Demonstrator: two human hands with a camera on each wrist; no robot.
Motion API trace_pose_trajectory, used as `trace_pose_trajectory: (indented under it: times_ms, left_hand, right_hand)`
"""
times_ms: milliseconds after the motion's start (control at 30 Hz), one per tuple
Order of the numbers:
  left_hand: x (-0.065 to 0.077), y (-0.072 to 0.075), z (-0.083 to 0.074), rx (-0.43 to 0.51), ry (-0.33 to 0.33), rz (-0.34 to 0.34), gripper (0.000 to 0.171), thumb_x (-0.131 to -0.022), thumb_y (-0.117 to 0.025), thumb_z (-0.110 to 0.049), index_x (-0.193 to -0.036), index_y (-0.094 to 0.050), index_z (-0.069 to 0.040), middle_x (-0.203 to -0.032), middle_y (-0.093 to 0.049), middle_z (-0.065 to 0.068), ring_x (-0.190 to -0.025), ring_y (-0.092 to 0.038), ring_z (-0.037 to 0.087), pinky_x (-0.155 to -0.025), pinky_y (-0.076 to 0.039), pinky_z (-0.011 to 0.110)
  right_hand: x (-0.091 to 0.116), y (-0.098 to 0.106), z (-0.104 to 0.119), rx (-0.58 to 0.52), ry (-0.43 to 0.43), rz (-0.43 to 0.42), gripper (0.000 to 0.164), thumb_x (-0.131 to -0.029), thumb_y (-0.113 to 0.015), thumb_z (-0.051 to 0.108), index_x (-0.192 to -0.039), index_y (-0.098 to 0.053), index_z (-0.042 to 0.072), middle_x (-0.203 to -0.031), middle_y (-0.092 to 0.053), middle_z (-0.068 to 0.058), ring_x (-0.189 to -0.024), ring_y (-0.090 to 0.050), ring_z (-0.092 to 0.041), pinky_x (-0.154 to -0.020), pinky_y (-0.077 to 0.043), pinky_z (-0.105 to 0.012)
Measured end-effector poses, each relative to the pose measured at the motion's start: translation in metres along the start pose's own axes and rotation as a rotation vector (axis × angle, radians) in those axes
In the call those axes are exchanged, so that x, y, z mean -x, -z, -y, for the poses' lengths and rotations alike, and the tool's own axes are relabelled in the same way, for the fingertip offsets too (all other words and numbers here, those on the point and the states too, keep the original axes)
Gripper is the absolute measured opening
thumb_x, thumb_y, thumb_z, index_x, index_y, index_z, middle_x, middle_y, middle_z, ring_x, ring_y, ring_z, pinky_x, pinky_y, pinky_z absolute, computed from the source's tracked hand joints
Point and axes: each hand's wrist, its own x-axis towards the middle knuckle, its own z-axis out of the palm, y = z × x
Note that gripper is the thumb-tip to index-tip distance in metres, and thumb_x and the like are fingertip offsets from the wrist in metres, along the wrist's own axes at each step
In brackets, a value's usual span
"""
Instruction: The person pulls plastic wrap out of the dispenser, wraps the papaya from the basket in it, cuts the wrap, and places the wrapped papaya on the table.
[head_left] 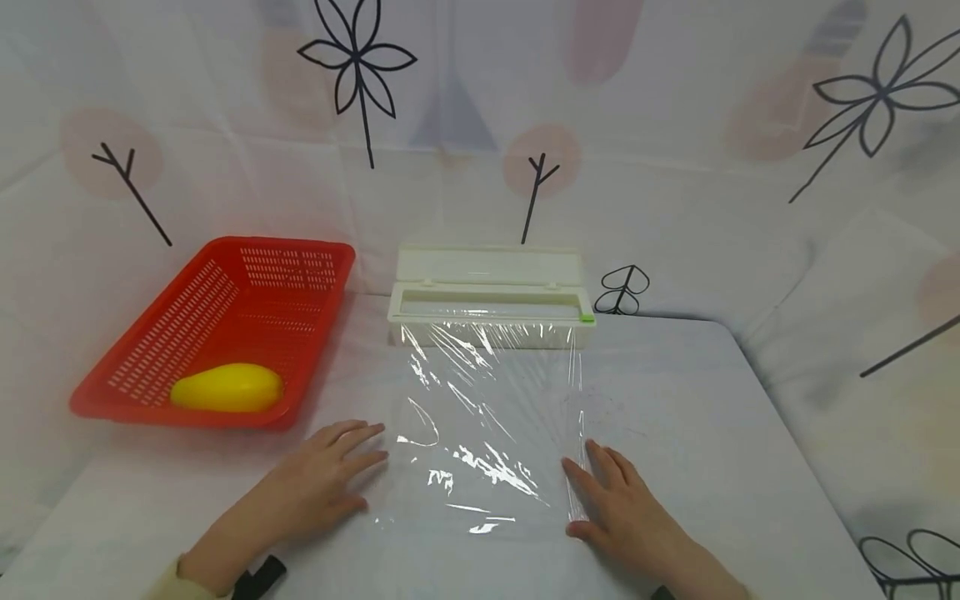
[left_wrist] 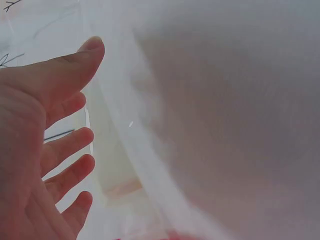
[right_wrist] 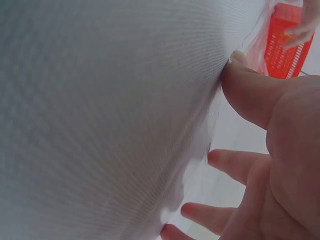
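A sheet of clear plastic wrap (head_left: 487,417) lies spread over the white table, running forward from a pale cling film dispenser (head_left: 491,304) with its lid raised. At the sheet's left edge is my left hand (head_left: 315,479), fingers spread and holding nothing. The left wrist view shows the same hand (left_wrist: 45,130) with its fingers apart. My right hand (head_left: 626,512) touches the sheet's right edge with thumb and fingertips. In the right wrist view this hand (right_wrist: 270,145) has its fingers extended and spread, the tips against the surface.
A red plastic basket (head_left: 300,367) stands at the left, with a yellow, smooth, elongated fruit (head_left: 227,387) inside. Behind the table hangs a pale cloth (head_left: 675,208) printed with plant drawings. The table's right edge (head_left: 787,417) slopes down toward the front.
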Motion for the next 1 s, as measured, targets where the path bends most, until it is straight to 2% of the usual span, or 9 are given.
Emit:
trace_pose_trajectory:
  times_ms: [167, 300, 400, 467, 600, 700, 833, 1000]
  left_hand:
    - [0.002, 0.028, 0.015, 0.014, 0.083, -0.044, 0.061, -0.080, -0.083, -0.038, -0.135, -0.062, -0.021, -0.149, -0.047, 0.005, -0.135, -0.042, 0.030, -0.105, -0.042, 0.054]
    - [0.005, 0.054, 0.033, -0.001, 0.133, -0.158, 0.058, -0.078, -0.086, -0.028, -0.131, -0.064, -0.018, -0.144, -0.052, 0.007, -0.130, -0.044, 0.030, -0.099, -0.046, 0.055]
    - [0.009, 0.076, 0.045, -0.042, 0.145, -0.231, 0.060, -0.073, -0.088, -0.020, -0.129, -0.065, -0.015, -0.140, -0.052, 0.009, -0.128, -0.044, 0.032, -0.092, -0.051, 0.056]
    - [0.010, 0.092, 0.051, -0.069, 0.150, -0.239, 0.062, -0.073, -0.089, -0.019, -0.130, -0.065, -0.015, -0.140, -0.052, 0.011, -0.128, -0.043, 0.034, -0.089, -0.051, 0.058]
    - [0.009, 0.120, 0.065, -0.080, 0.199, -0.181, 0.067, -0.075, -0.088, -0.024, -0.135, -0.060, -0.019, -0.141, -0.050, 0.014, -0.129, -0.040, 0.038, -0.091, -0.048, 0.064]
    - [0.007, 0.133, 0.082, -0.072, 0.222, -0.145, 0.067, -0.074, -0.089, -0.023, -0.135, -0.061, -0.015, -0.139, -0.052, 0.016, -0.128, -0.041, 0.040, -0.090, -0.047, 0.065]
    - [0.003, 0.141, 0.108, -0.051, 0.269, -0.066, 0.062, -0.075, -0.088, -0.022, -0.131, -0.064, -0.012, -0.135, -0.056, 0.015, -0.127, -0.043, 0.040, -0.089, -0.050, 0.061]
    - [-0.002, 0.143, 0.137, 0.017, 0.394, 0.079, 0.060, -0.080, -0.084, -0.030, -0.134, -0.063, -0.013, -0.135, -0.057, 0.016, -0.128, -0.042, 0.041, -0.091, -0.049, 0.062]
  right_hand:
    - [0.000, 0.002, 0.001, -0.002, 0.001, -0.002, 0.078, -0.079, -0.080, 0.045, -0.144, -0.052, 0.012, -0.151, -0.035, -0.025, -0.132, -0.036, -0.047, -0.101, -0.043, -0.058]
    - [0.000, 0.003, 0.001, 0.000, 0.005, -0.004, 0.078, -0.079, -0.080, 0.045, -0.144, -0.052, 0.012, -0.151, -0.035, -0.025, -0.132, -0.037, -0.048, -0.101, -0.043, -0.058]
    - [0.000, 0.004, 0.002, -0.008, -0.004, 0.009, 0.078, -0.080, -0.079, 0.047, -0.145, -0.052, 0.014, -0.152, -0.035, -0.025, -0.132, -0.036, -0.048, -0.101, -0.043, -0.058]
    - [-0.001, 0.004, 0.002, -0.013, -0.014, 0.023, 0.078, -0.080, -0.078, 0.048, -0.145, -0.051, 0.014, -0.152, -0.034, -0.024, -0.133, -0.036, -0.048, -0.101, -0.043, -0.058]
    - [-0.001, 0.005, 0.003, -0.014, -0.045, 0.055, 0.080, -0.080, -0.077, 0.049, -0.147, -0.049, 0.015, -0.154, -0.031, -0.024, -0.135, -0.033, -0.047, -0.102, -0.041, -0.059]
    - [-0.001, 0.005, 0.002, -0.004, -0.046, 0.055, 0.080, -0.080, -0.077, 0.049, -0.147, -0.049, 0.015, -0.154, -0.031, -0.024, -0.134, -0.034, -0.048, -0.102, -0.041, -0.059]
    - [0.000, 0.006, 0.002, 0.007, -0.040, 0.048, 0.080, -0.080, -0.077, 0.049, -0.146, -0.050, 0.015, -0.154, -0.031, -0.025, -0.133, -0.036, -0.048, -0.102, -0.042, -0.058]
    - [0.000, 0.006, 0.003, 0.009, -0.067, 0.081, 0.080, -0.080, -0.077, 0.050, -0.147, -0.049, 0.016, -0.156, -0.029, -0.023, -0.134, -0.035, -0.047, -0.102, -0.043, -0.058]
